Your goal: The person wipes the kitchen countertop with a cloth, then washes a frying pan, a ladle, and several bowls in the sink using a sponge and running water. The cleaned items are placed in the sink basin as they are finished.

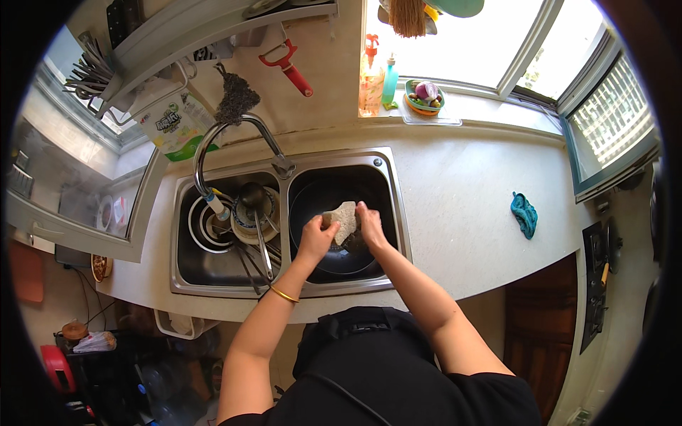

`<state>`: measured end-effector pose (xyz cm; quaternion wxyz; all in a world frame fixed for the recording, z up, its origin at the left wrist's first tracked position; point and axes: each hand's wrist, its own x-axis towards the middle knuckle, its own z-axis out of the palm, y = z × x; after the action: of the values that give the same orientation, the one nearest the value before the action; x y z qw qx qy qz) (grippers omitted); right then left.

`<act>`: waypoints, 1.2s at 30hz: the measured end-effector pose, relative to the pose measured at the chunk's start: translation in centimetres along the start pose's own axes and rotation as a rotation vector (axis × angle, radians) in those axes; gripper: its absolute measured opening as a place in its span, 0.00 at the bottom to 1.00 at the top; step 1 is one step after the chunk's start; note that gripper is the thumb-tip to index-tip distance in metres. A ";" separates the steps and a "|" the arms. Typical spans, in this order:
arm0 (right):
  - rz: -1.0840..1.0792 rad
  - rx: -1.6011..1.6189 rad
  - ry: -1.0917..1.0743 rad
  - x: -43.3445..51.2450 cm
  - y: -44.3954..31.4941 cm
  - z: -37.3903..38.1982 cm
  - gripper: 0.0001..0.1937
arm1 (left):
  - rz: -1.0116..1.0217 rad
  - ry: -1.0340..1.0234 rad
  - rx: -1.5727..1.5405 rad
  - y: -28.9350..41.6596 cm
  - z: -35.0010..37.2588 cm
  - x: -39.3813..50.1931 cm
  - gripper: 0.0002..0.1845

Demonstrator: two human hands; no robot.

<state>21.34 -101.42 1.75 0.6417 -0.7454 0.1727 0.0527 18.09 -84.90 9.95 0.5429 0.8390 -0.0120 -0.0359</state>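
A pale, rough-textured cloth or sponge is pinched between the thumb and fingers of my left hand. My right hand is at the cloth's right edge, its fingers pointing away from me. Whether those fingers grip the cloth is hard to make out. Both hands are above a dark round pan, which lies inside the right basin of a steel double sink. Light glints off the pan's bottom below the cloth.
The left basin holds bowls, a ladle and chopsticks. A curved faucet points into it. On the right counter lies a teal cloth. Pump bottles and a vegetable basket stand on the sill. An open cabinet door juts out left.
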 end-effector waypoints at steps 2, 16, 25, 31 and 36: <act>-0.222 0.113 -0.014 1.1 -0.1 -0.5 0.25 | -0.023 -0.111 -0.177 -0.6 -1.4 0.8 0.10; 0.510 1.069 -0.673 -3.1 -4.3 0.5 0.17 | 0.448 -0.098 0.722 5.1 1.7 -3.1 0.11; 0.161 0.226 -0.074 -0.1 4.3 0.8 0.23 | 0.368 -0.290 0.771 3.7 1.5 -1.8 0.21; 0.136 -0.158 -0.124 0.3 3.0 2.1 0.26 | 0.387 -0.142 0.791 4.2 -0.9 4.8 0.20; 0.167 0.030 -0.360 2.8 8.6 3.0 0.24 | 0.508 -0.074 0.758 8.0 -0.6 10.9 0.21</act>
<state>21.58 -99.99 -7.65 0.6664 -0.6975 0.1175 0.2357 29.13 -88.30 16.98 0.1885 0.9469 -0.2493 0.0753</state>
